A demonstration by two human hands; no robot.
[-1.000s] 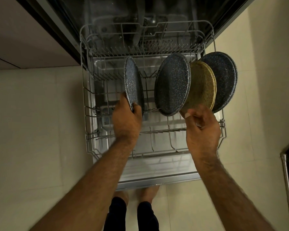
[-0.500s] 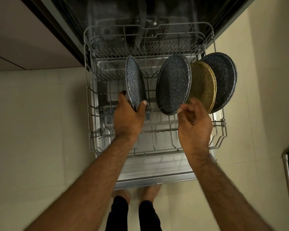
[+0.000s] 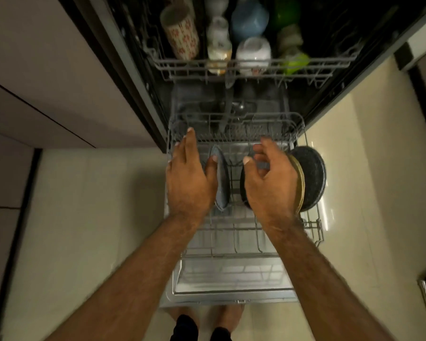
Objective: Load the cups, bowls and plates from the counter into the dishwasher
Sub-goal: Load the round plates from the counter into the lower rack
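Plates (image 3: 312, 178) racked; left hand (image 3: 190, 183) flat, thumb on left-end plate (image 3: 222, 185); right hand (image 3: 271, 185) slack, empty; next, probably slide lower rack (image 3: 316, 226) in.

Both bare forearms (image 3: 158, 257) stretched forward, left hand (image 3: 190, 178) palm-down with fingers straight, thumb spread, right hand (image 3: 271, 185) beside it, fingers loosely curled

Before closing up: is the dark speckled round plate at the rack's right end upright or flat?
Upright: the dark speckled round plate stands on edge in the wire rack.
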